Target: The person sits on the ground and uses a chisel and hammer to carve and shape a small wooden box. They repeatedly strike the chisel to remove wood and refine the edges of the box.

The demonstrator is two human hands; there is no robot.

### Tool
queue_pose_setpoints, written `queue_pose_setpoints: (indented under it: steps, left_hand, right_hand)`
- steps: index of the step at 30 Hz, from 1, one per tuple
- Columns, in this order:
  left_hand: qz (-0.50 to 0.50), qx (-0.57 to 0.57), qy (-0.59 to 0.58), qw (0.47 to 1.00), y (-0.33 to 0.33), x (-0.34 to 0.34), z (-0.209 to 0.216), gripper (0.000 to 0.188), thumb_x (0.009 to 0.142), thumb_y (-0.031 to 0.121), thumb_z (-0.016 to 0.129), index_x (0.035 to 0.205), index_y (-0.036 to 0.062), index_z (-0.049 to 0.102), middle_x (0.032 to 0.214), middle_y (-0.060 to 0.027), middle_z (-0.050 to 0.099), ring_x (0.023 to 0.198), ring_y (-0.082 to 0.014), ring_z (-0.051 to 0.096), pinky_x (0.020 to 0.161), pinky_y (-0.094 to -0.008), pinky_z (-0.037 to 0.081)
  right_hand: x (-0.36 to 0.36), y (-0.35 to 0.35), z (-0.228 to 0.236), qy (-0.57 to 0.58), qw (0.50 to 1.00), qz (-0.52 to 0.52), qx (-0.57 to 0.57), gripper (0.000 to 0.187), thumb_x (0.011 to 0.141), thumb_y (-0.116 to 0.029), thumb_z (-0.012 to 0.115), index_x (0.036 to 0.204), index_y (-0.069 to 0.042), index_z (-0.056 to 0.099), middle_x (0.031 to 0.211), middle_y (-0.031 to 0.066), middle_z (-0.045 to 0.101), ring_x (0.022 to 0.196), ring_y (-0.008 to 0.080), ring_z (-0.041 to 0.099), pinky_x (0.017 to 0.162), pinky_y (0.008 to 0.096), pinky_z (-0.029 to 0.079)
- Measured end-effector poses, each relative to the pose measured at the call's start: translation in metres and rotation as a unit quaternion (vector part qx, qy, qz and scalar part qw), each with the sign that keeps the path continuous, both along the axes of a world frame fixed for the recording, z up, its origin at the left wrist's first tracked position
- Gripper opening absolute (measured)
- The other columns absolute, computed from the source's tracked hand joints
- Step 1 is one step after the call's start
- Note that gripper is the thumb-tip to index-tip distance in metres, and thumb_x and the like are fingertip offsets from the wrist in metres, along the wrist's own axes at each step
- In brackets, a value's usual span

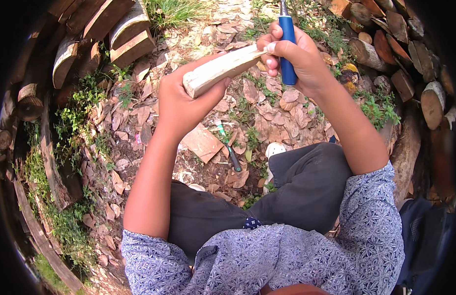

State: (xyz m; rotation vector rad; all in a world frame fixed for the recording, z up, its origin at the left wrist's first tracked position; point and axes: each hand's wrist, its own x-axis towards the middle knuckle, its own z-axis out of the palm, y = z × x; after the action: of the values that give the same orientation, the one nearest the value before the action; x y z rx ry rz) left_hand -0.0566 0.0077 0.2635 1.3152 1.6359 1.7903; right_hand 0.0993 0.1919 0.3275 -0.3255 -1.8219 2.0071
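Observation:
My left hand (172,93) is closed around the thick end of a pale, rough-cut piece of wood (220,70), its thumb along the near side. The wood tapers toward the upper right. At that narrow end, my right hand's (306,58) thumb and fingertips touch or pinch the tip. Also in my right hand is a tool with a blue handle (288,44), held upright. Its metal shank leaves the picture at the top, so the working end is hidden.
Below my hands, a flat wood offcut (202,142) and a hand tool with a dark handle (234,160) lie on leaf-strewn ground. Stacked split logs (123,34) stand at left, and more firewood (397,27) at right. My bent legs (306,187) are close beneath.

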Motion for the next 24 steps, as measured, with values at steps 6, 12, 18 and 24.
queue_pose_setpoints:
  steps: [6,12,18,24]
  left_hand:
    - [-0.028,-0.071,-0.078,0.994,0.022,-0.006,-0.017,0.043,0.086,0.009,0.08,0.126,-0.0009,0.069,0.105,-0.0082,0.076,0.093,-0.0117,0.07,0.083,-0.0281,0.057]
    - [0.039,-0.074,-0.014,0.996,0.036,-0.023,-0.033,0.038,0.084,0.006,0.076,0.122,0.0029,0.073,0.103,-0.0077,0.078,0.088,-0.0081,0.07,0.08,-0.0259,0.055]
    - [0.088,-0.103,0.033,0.99,0.024,-0.031,-0.044,0.038,0.083,0.007,0.077,0.121,0.0071,0.075,0.103,-0.0107,0.078,0.093,-0.0129,0.074,0.083,-0.028,0.055]
    - [0.147,-0.152,0.054,0.976,0.007,-0.027,-0.021,0.037,0.085,0.006,0.077,0.122,0.0022,0.073,0.104,-0.0114,0.078,0.095,-0.0119,0.073,0.085,-0.0287,0.055]
  right_hand:
    - [0.003,0.032,-0.026,0.002,0.998,0.001,-0.061,0.02,0.092,-0.005,0.062,0.102,-0.012,0.045,0.099,0.0099,0.06,0.076,0.0096,0.063,0.064,0.0278,0.056]
    - [-0.014,0.071,-0.054,-0.022,0.996,-0.07,-0.043,0.021,0.094,-0.007,0.064,0.106,-0.011,0.047,0.104,0.0113,0.062,0.08,0.0118,0.065,0.067,0.0296,0.058]
    - [-0.041,0.083,-0.079,-0.049,0.995,-0.039,-0.076,0.022,0.093,-0.006,0.064,0.107,-0.008,0.047,0.103,0.0112,0.061,0.08,0.0129,0.064,0.069,0.0308,0.059]
    - [-0.043,0.098,-0.081,0.019,0.996,-0.065,-0.053,0.019,0.093,-0.005,0.061,0.106,-0.008,0.047,0.096,0.0075,0.06,0.078,0.01,0.062,0.07,0.0323,0.059]
